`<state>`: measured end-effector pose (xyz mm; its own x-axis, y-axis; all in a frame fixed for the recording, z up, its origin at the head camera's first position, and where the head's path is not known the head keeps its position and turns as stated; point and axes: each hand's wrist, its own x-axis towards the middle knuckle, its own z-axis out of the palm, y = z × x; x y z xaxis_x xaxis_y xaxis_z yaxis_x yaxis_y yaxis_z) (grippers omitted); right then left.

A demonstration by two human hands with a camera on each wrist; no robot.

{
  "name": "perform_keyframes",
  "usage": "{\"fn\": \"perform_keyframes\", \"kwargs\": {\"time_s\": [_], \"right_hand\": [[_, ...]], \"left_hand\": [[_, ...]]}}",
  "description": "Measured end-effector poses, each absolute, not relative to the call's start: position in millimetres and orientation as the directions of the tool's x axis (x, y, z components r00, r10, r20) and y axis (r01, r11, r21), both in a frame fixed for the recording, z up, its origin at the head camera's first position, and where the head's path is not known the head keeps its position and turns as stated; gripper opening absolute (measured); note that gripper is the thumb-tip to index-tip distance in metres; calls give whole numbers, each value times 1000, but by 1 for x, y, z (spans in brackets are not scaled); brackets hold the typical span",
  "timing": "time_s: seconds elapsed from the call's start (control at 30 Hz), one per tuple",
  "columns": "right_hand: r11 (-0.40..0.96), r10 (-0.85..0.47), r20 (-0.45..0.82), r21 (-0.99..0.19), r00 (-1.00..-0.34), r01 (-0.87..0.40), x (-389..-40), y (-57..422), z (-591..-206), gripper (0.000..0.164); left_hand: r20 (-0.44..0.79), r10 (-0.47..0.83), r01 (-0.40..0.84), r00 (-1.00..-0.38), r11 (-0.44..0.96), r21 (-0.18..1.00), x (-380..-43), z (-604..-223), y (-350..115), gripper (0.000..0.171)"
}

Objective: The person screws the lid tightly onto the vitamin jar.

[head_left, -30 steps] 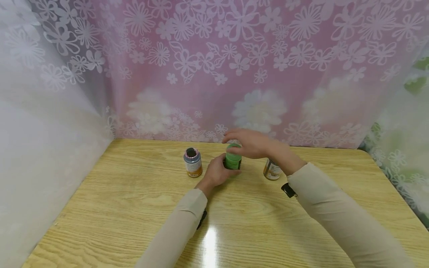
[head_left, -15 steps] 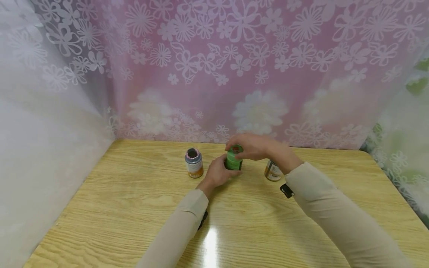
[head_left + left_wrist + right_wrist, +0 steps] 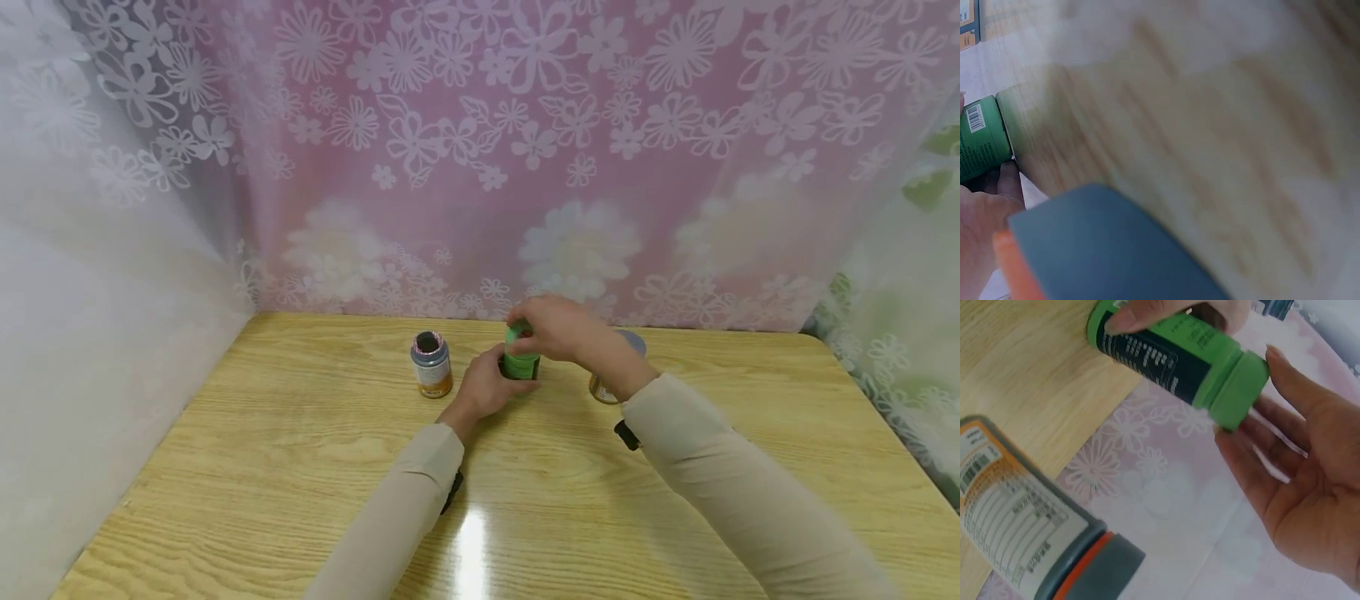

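Note:
A green bottle (image 3: pixel 522 367) with a dark label panel stands near the back of the table. My left hand (image 3: pixel 486 385) grips its body from the left, and the left thumb crosses the label in the right wrist view. On top, my right hand (image 3: pixel 557 327) holds the green cap (image 3: pixel 1240 390) between thumb and fingertips, the palm away from it. The cap sits on the bottle's neck. In the left wrist view, the green bottle (image 3: pixel 984 139) shows a barcode, with part of the left hand (image 3: pixel 985 228) below it.
Left of the hands stands a grey bottle (image 3: pixel 432 371) with a white-and-orange label and an uncovered mouth. A similar capped bottle (image 3: pixel 1022 512) with an orange ring under its cap stands to the right, partly behind the right forearm. A floral curtain (image 3: pixel 450 208) hangs behind the table.
My right hand has come from loosely spread fingers over the cap to fingers round it, and its wrist has turned. The right bottle's cap now shows past the forearm. The left hand stays put.

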<state>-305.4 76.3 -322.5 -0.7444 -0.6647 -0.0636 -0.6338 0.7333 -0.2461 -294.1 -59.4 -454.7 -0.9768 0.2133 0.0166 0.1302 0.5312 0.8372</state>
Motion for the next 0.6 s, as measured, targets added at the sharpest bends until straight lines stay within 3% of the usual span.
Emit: {"fn": "perform_keyframes", "kwargs": {"time_s": [0.3, 0.6], "right_hand": [[846, -495, 24, -214, -869, -488, -298, 68, -331, 35], [892, -419, 47, -163, -907, -421, -294, 68, -336, 48]], "left_hand": [[19, 204, 130, -979, 546, 828, -293, -453, -59, 59], [21, 215, 137, -976, 544, 828, -293, -454, -59, 53]]}}
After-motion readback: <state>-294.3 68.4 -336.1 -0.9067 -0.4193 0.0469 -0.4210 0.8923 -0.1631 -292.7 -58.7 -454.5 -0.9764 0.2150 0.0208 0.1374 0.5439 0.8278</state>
